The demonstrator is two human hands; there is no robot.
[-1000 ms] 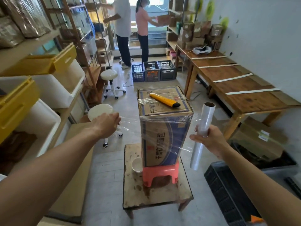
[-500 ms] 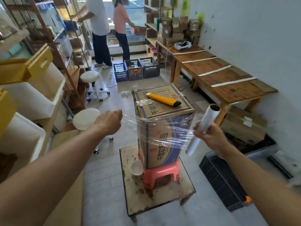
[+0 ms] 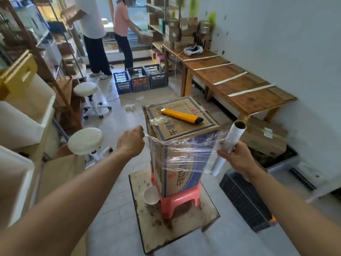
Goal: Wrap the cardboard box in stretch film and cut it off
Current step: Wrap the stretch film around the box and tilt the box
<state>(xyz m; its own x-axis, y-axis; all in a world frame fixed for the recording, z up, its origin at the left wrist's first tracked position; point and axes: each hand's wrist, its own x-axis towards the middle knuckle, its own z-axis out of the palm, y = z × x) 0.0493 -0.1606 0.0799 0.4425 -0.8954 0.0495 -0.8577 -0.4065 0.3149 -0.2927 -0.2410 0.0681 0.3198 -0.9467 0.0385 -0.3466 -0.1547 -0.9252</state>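
The left hand [image 3: 130, 143] is fisted, pinching the film [image 3: 186, 152] end at the box's [image 3: 180, 145] nine o'clock. At three o'clock the right hand [image 3: 235, 159] is clenched round the roll [image 3: 229, 143], tilted. Film stretches taut across the near faces between them. The box stands on a red stool [image 3: 180, 200]; a knife [image 3: 181, 116] lies on top, at twelve.

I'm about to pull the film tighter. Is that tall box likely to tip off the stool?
Probably tippy: the cardboard box stands tall on a small red stool, itself on a low table. The stretch film pulls high up. The utility knife lying loose on top could slide off.
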